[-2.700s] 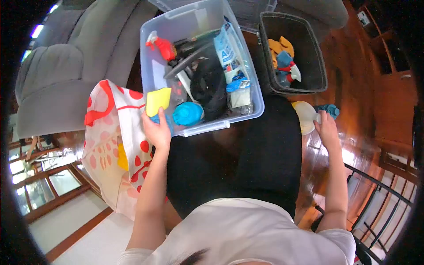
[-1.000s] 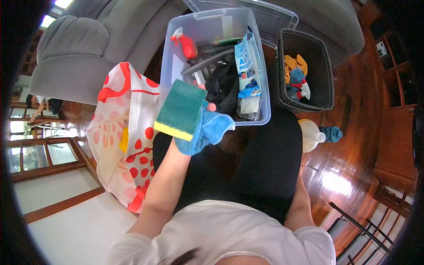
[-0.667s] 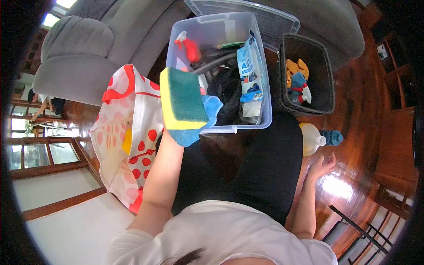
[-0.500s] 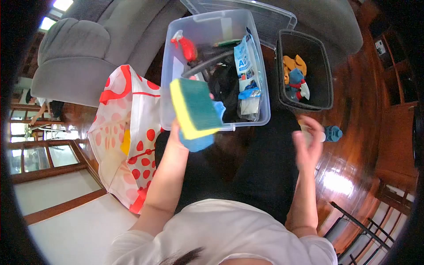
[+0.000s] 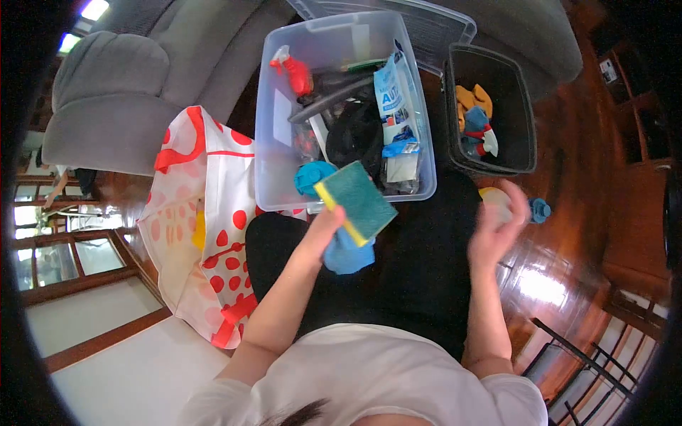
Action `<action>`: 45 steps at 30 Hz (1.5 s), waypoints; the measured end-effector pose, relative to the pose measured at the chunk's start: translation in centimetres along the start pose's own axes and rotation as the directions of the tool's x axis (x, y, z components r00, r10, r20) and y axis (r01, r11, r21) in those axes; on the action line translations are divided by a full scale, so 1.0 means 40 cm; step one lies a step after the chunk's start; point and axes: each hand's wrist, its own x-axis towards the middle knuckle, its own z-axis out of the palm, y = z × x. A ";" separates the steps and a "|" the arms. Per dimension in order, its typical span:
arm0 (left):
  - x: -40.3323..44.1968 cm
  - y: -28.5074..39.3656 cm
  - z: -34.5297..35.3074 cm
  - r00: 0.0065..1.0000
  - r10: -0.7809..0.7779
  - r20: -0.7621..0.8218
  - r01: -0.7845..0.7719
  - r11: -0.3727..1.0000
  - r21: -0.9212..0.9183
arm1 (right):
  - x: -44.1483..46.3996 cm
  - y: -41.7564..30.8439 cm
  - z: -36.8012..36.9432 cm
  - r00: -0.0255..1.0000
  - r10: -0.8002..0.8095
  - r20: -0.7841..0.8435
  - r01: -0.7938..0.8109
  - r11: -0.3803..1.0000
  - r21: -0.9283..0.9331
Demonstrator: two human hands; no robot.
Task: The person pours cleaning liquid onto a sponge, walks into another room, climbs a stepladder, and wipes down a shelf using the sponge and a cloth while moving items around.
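My left hand [image 5: 324, 233] grips a green and yellow sponge [image 5: 359, 203] together with a blue cloth [image 5: 348, 254], above my lap and just in front of the clear bin [image 5: 268, 142]. In that bin lie a red spray bottle [image 5: 297, 77], a blue-capped item [image 5: 312, 177], a grey tube, black items and a blue and white packet [image 5: 391, 96]. My right hand [image 5: 499, 221] is raised at the right with fingers apart, holding nothing. Behind it, partly covered, is a pale bottle [image 5: 493, 204], with a blue bottle [image 5: 540, 210] beside it.
A dark bin [image 5: 527, 142] at the right holds orange and blue cloths and a spray bottle [image 5: 487, 142]. A white bag with red dots [image 5: 231, 213] stands open at my left. Behind are a grey sofa [image 5: 106, 99] and a clear lid [image 5: 447, 32]. A black metal frame [image 5: 582, 355] is at lower right.
My left hand has brought the sponge and cloth from the bin's left side toward my lap, uncovering the blue-capped item. My right hand left the pale bottle, dropped low, then rose with its fingers apart.
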 end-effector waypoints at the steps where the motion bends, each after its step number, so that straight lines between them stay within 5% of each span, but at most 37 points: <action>1: 0.002 0.007 -0.001 0.996 0.052 0.077 -0.045 0.994 -0.097 | -0.022 0.111 -0.004 0.932 0.183 -0.314 -0.139 0.978 0.157; 2: -0.001 0.019 0.010 0.988 0.130 0.078 -0.120 0.985 -0.120 | -0.050 0.230 -0.011 0.736 0.379 -0.560 -0.210 0.915 0.343; 3: 0.003 0.011 -0.011 0.987 0.140 0.077 -0.126 0.979 -0.159 | -0.090 0.326 -0.059 0.800 0.323 -0.506 -0.388 0.921 -0.026; 4: 0.011 0.003 -0.029 0.985 0.154 0.077 -0.136 0.971 -0.197 | -0.137 0.400 -0.106 0.853 0.299 -0.429 -0.476 0.784 -0.398; 6: 0.005 0.008 -0.015 0.989 0.144 0.026 -0.135 0.966 -0.220 | -0.218 0.503 -0.119 0.894 0.449 -0.008 -0.443 0.880 -0.172; 9: -0.007 0.008 -0.004 0.995 0.096 -0.011 -0.096 0.971 -0.221 | -0.246 0.545 -0.077 0.759 0.641 0.116 -0.649 0.758 0.064; 13: -0.001 0.014 -0.009 0.997 0.068 0.045 -0.054 0.964 -0.259 | -0.190 0.536 -0.043 0.744 0.669 0.016 -0.669 0.743 0.011; 16: -0.009 0.037 0.004 0.991 0.110 0.074 -0.088 0.962 -0.260 | -0.145 0.481 -0.053 0.759 0.648 -0.073 -0.635 0.760 0.142; 18: -0.021 0.037 -0.012 0.997 0.068 0.037 -0.057 0.967 -0.249 | -0.136 0.507 -0.105 0.836 0.543 -0.081 -0.542 0.839 0.039; 22: -0.043 0.018 -0.040 0.995 -0.095 -0.014 0.089 0.966 -0.241 | -0.073 0.379 -0.249 0.721 0.692 0.042 -0.692 0.722 -0.003; 26: -0.006 0.008 0.015 0.991 -0.090 0.102 0.117 0.947 -0.298 | -0.002 0.194 -0.352 0.889 0.438 0.133 -0.408 0.890 -0.203; 31: 0.034 0.007 0.081 0.949 -0.155 0.275 0.242 0.918 -0.315 | 0.093 -0.063 -0.436 0.850 0.402 0.340 -0.243 0.873 -0.423; 34: 0.047 0.028 0.157 0.921 -0.197 0.336 0.305 0.901 -0.309 | 0.132 -0.167 -0.439 0.844 0.276 0.460 -0.092 0.919 -0.383; 39: 0.034 0.069 0.213 0.819 -0.244 0.520 0.391 0.900 -0.192 | 0.167 -0.307 -0.375 0.649 0.221 0.728 0.060 0.939 -0.339; 41: 0.013 0.079 0.232 0.832 -0.240 0.500 0.401 0.883 -0.243 | 0.168 -0.341 -0.341 0.522 0.237 0.819 0.071 0.945 -0.319; 45: -0.016 0.078 0.212 0.852 -0.272 0.448 0.442 0.833 -0.334 | 0.151 -0.361 -0.271 0.429 0.140 0.893 0.126 0.969 -0.213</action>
